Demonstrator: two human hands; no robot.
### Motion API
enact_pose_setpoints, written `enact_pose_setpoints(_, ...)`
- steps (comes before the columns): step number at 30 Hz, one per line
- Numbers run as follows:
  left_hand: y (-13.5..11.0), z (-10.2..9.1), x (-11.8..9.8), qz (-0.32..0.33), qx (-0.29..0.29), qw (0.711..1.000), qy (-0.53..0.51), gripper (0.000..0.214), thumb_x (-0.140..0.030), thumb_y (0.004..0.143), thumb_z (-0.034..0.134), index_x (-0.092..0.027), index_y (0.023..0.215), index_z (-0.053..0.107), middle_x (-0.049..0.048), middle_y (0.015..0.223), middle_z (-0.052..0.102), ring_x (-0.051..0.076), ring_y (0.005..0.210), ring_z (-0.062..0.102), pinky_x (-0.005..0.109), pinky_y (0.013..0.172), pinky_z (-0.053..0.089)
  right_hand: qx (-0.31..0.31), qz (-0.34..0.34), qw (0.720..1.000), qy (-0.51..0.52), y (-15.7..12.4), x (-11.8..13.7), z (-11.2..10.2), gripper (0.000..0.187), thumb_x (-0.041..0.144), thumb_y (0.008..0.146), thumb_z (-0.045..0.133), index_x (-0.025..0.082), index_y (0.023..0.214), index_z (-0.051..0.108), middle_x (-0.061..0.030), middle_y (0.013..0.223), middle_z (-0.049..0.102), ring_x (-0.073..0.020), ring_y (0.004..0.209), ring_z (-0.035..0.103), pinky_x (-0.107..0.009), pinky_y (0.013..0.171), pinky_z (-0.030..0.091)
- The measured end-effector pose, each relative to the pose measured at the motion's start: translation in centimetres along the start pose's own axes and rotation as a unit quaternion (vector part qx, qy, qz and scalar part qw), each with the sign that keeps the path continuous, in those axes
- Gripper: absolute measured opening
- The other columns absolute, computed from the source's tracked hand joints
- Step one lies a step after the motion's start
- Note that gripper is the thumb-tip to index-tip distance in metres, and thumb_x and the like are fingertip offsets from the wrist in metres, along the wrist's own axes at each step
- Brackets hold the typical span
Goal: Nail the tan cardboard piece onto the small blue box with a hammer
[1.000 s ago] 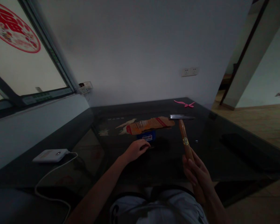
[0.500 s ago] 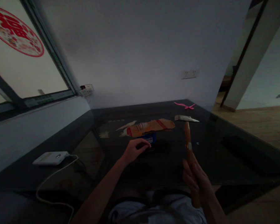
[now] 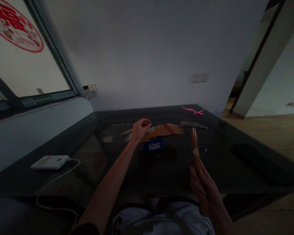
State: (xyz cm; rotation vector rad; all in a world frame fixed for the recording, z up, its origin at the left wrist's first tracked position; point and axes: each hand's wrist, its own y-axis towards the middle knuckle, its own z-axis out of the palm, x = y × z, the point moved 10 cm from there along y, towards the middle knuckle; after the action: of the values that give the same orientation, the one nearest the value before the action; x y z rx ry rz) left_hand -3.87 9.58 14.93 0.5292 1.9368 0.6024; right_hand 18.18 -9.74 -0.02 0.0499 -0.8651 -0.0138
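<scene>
The left hand (image 3: 140,129) is going from beside the blue box (image 3: 154,144) on the counter (image 3: 171,176) to the long tan piece (image 3: 171,129), leaving the box alone, curling around what I cannot tell, while the right hand (image 3: 204,182) is gripping the hammer (image 3: 194,138).

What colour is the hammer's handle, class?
The hammer's handle is a woody brown; the head view shows it best.

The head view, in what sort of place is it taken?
Probably a room in a home, though I cannot be sure: a glossy dark table against a plain wall, wall sockets, and a red decoration on the window.
</scene>
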Motion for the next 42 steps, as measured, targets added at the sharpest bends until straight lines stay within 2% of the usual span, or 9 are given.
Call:
enact_pose_setpoints(6,-1.1,1.3,0.4,0.017,0.028,0.999,0.031,0.008,-0.018,0.074,0.062,-0.015,0.082,0.062,0.0023,0.078,0.067,0.013,0.073,0.064,0.025,0.071,0.051,-0.025,-0.002,1.000,-0.010,0.0,-0.3,-0.4,0.038,0.033,0.082,0.062,0.036,0.118,0.054,0.0056,0.066,0.047,0.0015,0.033,0.021,-0.010,0.029,0.021)
enact_pose_setpoints(11,-1.4,1.6,0.7,0.008,0.041,0.999,0.017,0.005,-0.016,0.075,0.063,-0.015,0.079,0.061,0.0013,0.076,0.066,0.012,0.072,0.063,0.024,0.069,0.051,-0.012,-0.004,0.999,-0.040,0.5,0.0,0.2,0.047,0.032,0.080,0.064,0.035,0.125,0.051,0.0049,0.066,0.051,0.0023,0.032,0.027,-0.009,0.029,0.023)
enact_pose_setpoints(15,-1.5,1.6,0.3,0.006,0.043,0.999,0.004,0.005,-0.015,0.075,0.063,-0.015,0.079,0.060,0.0009,0.075,0.066,0.012,0.070,0.063,0.024,0.069,0.051,0.037,0.004,0.994,-0.102,1.5,1.5,2.7,0.057,0.036,0.080,0.064,0.032,0.132,0.043,0.0057,0.065,0.051,0.0018,0.029,0.029,-0.010,0.027,0.022)
enact_pose_setpoints(19,-1.6,1.5,0.5,0.000,0.041,0.999,-0.010,0.006,-0.013,0.075,0.062,-0.016,0.080,0.060,0.0007,0.075,0.066,0.012,0.070,0.064,0.024,0.069,0.051,0.061,0.014,0.977,-0.205,2.8,3.3,5.2,0.069,0.036,0.080,0.063,0.023,0.140,0.032,0.0078,0.058,0.048,-0.0010,0.029,0.034,-0.012,0.027,0.026)
enact_pose_setpoints(24,-1.7,2.0,0.9,0.027,0.047,0.998,-0.012,0.007,-0.018,0.076,0.061,-0.016,0.082,0.060,0.0013,0.076,0.066,0.012,0.071,0.064,0.024,0.069,0.051,0.078,0.021,0.934,-0.348,4.4,5.1,7.3,0.073,0.036,0.081,0.056,0.015,0.144,0.024,0.0116,0.046,0.040,-0.0042,0.029,0.033,-0.015,0.028,0.029)
enact_pose_setpoints(28,-1.8,2.2,1.2,0.028,0.054,0.998,0.018,0.009,-0.020,0.076,0.062,-0.016,0.084,0.061,0.0020,0.079,0.067,0.013,0.072,0.063,0.025,0.069,0.050,0.080,0.026,0.893,-0.441,5.4,6.9,8.2,0.068,0.034,0.081,0.055,0.015,0.142,0.030,0.0107,0.050,0.040,-0.0046,0.032,0.036,-0.015,0.029,0.031)
enact_pose_setpoints(36,-1.6,2.5,2.1,-0.009,0.070,0.997,0.020,0.010,-0.020,0.073,0.065,-0.014,0.082,0.065,0.0030,0.077,0.068,0.014,0.071,0.063,0.024,0.068,0.048,0.162,-0.002,0.808,-0.567,6.4,10.3,12.0,0.065,0.028,0.084,0.051,0.017,0.144,0.027,0.0088,0.049,0.044,-0.0066,0.033,0.041,-0.016,0.030,0.035)
enact_pose_setpoints(39,-1.5,2.5,2.7,-0.039,0.073,0.996,0.043,0.012,-0.024,0.072,0.067,-0.014,0.079,0.067,0.0041,0.076,0.069,0.015,0.070,0.063,0.025,0.066,0.048,0.180,-0.009,0.779,-0.600,6.7,10.7,12.9,0.063,0.024,0.084,0.051,0.018,0.143,0.029,0.0069,0.053,0.047,-0.0057,0.033,0.042,-0.016,0.030,0.035)
enact_pose_setpoints(42,-1.5,2.5,2.8,-0.057,0.080,0.993,0.072,0.015,-0.026,0.071,0.068,-0.014,0.079,0.069,0.0049,0.076,0.070,0.016,0.069,0.063,0.025,0.064,0.047,0.195,0.022,0.742,-0.641,7.0,10.1,12.9,0.064,0.018,0.083,0.050,0.017,0.143,0.031,0.0069,0.053,0.046,-0.0060,0.034,0.043,-0.016,0.030,0.036)
